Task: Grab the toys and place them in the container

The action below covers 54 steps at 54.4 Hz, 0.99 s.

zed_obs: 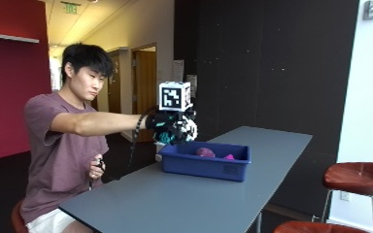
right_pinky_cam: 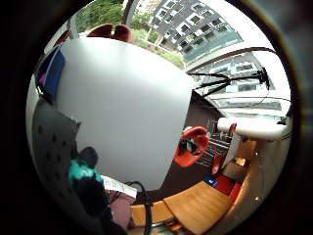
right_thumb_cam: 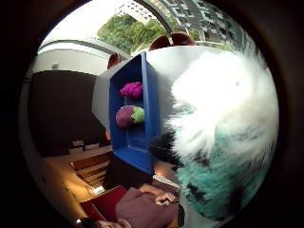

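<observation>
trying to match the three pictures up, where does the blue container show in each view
Outside view: the blue container sits on the grey table, just below the gloved right hand, which holds a teal and white plush toy.
Thumb side palm view: the container lies beside the plush toy, with two toys inside.
Little finger side palm view: only a blue sliver shows at the table's edge.
Shared landmark: the grey table.

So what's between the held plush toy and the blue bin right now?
Nothing: in the outside view the plush toy in the hand hangs in open air above the blue bin.
</observation>
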Tool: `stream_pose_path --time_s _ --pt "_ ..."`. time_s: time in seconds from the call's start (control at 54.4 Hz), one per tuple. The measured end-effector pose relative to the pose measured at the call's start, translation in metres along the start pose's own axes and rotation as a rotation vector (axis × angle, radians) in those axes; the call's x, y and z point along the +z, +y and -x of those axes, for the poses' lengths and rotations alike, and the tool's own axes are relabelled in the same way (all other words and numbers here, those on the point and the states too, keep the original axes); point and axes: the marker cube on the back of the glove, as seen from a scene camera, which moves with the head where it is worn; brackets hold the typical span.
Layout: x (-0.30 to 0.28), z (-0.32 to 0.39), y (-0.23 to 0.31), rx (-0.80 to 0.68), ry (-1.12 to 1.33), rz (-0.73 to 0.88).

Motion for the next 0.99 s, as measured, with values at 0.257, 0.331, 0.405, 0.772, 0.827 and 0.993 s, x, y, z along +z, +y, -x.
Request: stream_pose_path --time_s 0.257,0.331,0.405,0.772,0.827,0.993 --pt "-0.07 0.103 -0.007 -0.002 -0.056 -0.121" --pt "-0.071 0.133 -0.006 -0.089 -0.027 -0.139" --pt "-0.066 0.162 0.002 -0.333 -0.005 -0.142" --pt "-0.031 0.273 0.014 -0.381 0.062 0.052" --pt "-0.03 0.274 0.013 -0.393 0.069 0.056" --pt "-0.029 0.277 0.012 -0.39 0.083 0.072"
